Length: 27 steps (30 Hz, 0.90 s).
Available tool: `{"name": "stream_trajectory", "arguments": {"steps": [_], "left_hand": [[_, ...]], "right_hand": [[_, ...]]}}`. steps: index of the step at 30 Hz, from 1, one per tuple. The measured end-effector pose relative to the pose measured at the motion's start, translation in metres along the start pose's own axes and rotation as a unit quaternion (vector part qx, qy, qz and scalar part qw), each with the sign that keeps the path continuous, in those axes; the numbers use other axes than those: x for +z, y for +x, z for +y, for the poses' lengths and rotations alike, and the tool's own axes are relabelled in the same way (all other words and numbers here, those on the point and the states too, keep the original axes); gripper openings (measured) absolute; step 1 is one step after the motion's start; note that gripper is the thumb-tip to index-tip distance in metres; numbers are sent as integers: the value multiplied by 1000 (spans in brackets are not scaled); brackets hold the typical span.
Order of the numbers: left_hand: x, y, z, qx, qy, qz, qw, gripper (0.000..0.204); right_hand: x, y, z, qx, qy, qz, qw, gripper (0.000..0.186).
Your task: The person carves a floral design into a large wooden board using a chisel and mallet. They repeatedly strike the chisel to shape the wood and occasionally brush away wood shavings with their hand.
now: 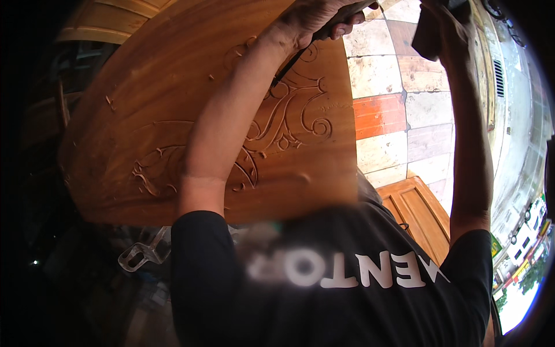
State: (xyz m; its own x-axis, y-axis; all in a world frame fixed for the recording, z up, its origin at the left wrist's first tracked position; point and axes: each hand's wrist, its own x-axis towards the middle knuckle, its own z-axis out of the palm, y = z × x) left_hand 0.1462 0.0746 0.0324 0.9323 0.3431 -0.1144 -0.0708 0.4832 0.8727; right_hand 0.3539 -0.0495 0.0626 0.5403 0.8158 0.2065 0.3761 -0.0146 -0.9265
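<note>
A large brown wooden panel [324, 199] spreads before me, with curling scroll lines and leaf shapes carved into its face. My left hand [303, 23], at the top of the view, is closed around a dark chisel [290, 65]. Its thin shaft slants down toward the carved scrolls; whether the tip touches the wood I cannot tell. Farther right, beyond the panel's edge, my right hand [457, 34] is closed on a dark block [426, 37], partly cut off by the frame. Small wood chips [108, 104] lie on the panel.
Patchwork floor tiles [378, 75], one of them orange, lie right of the panel. A smaller panelled wooden piece [421, 211] sits low on the right. At lower left is a pale looped object [136, 257] in shadow. A street with vehicles [520, 222] shows at far right.
</note>
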Motion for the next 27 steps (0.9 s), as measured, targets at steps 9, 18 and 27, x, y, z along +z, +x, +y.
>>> {"name": "stream_trajectory", "arguments": {"steps": [9,18,27], "left_hand": [[-17,-8,2,38,-7,61,997,48],[-21,-14,7,66,-33,100,992,46],[-24,-26,10,89,-6,195,977,48]], "right_hand": [[26,17,-33,60,69,47,995,71],[9,59,-3,-101,-287,-38,952,78],[28,69,-47,-194,-319,-223,901,79]]}}
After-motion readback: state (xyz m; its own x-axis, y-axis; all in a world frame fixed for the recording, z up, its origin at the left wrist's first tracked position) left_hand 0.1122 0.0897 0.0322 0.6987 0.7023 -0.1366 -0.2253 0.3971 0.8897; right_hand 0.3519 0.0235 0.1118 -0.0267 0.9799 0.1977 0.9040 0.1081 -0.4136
